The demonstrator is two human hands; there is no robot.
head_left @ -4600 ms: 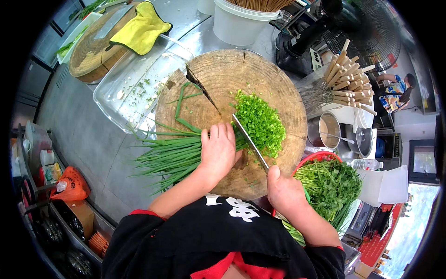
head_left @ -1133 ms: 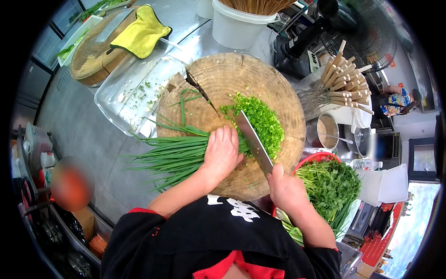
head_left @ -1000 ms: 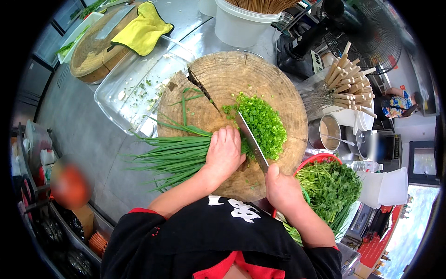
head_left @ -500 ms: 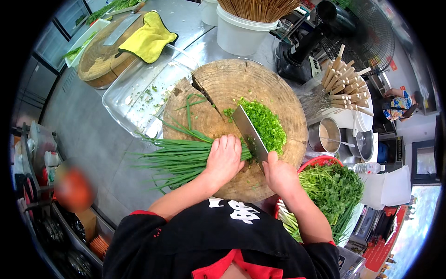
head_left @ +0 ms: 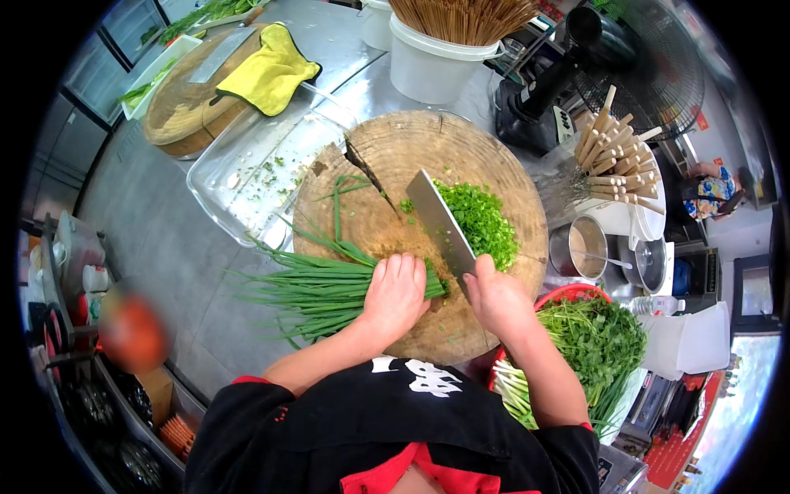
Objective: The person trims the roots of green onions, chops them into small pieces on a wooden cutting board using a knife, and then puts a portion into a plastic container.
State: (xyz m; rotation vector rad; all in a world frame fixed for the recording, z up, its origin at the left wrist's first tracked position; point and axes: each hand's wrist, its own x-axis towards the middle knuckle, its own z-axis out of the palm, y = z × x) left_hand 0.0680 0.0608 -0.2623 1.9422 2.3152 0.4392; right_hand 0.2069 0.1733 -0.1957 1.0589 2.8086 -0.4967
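My left hand [head_left: 397, 295] is closed over a bunch of green onions [head_left: 317, 284], pressing it onto a round wooden chopping block [head_left: 362, 222]. The long green leaves trail left past the block's edge, and the cut ends show just right of my fingers. My right hand [head_left: 499, 301] grips the handle of a cleaver [head_left: 440, 221], whose broad blade stands on the wood, a short gap right of those cut ends. Against the blade's right side lies a heap of chopped green onion [head_left: 479, 221]. A crack splits the block's far left part.
A clear tray [head_left: 247, 169] with green scraps lies left of the block. Beyond it, a second block [head_left: 177, 103] carries a yellow cloth [head_left: 267, 72] and another cleaver [head_left: 222, 54]. To the right are a red basket of herbs [head_left: 597, 337], a metal pot [head_left: 578, 245] and wooden-handled strainers [head_left: 617, 156].
The cleaver has moved right, away from the cut ends of the green onions, pushing the chopped heap slightly right. My left hand stays on the bunch.
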